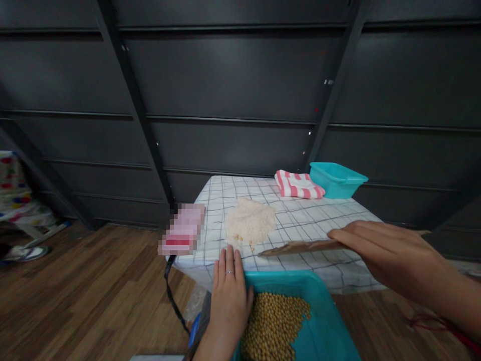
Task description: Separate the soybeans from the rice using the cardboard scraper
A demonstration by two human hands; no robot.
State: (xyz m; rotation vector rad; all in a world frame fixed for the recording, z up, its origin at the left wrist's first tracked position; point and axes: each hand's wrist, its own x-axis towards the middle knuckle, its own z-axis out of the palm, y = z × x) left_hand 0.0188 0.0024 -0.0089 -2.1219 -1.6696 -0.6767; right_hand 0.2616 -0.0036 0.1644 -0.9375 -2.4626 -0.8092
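Note:
My left hand (230, 296) lies with its fingers stretched out toward the table's front edge, a ring on one finger. Its thumb rests at the left side of a teal plastic bin (326, 306), which holds many yellow-brown soybeans (276, 321). In my right hand (387, 245) is a thin piece of brown cardboard (300, 245), its edge low over the cloth. A heap of white rice (250, 220) sits on the table beyond my left fingertips. A few loose soybeans (238, 237) lie at the near side of that heap.
A white tablecloth with dark grid lines (293, 218) covers the table. At the back right are a red-and-white striped towel (298, 184) and a second teal bin (336, 180). A blurred pink object (184, 228) lies at the left edge. A person's shoe (28, 253) shows far left.

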